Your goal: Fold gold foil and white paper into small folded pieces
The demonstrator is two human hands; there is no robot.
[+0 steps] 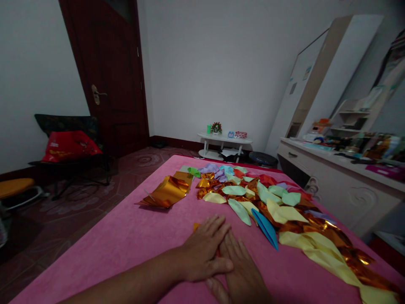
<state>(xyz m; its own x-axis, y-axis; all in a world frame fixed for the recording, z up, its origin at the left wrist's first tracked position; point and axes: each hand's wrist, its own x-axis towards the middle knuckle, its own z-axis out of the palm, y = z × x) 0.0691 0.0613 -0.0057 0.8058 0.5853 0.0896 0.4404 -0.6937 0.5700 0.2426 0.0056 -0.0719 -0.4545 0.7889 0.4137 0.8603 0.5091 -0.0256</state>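
My left hand [205, 249] lies flat on the pink cloth, fingers stretched out and close together. Beside it, my right hand [242, 270] is also flat, its thumb near the left thumb. Beneath the hands is a piece of orange-gold paper [196, 226]; only a corner past the left fingers and a sliver between the hands show. A folded blue paper piece [265, 228] lies just right of the right hand. Further left is a stack of shiny gold foil sheets [167, 192].
Many folded pieces in pale green [234, 190], yellow [319, 249] and gold foil spread over the right side of the pink-covered surface [126, 253]. A dresser [357, 190] stands at right, a small white table [221, 138] beyond. At left is a chair with a red bag [72, 145].
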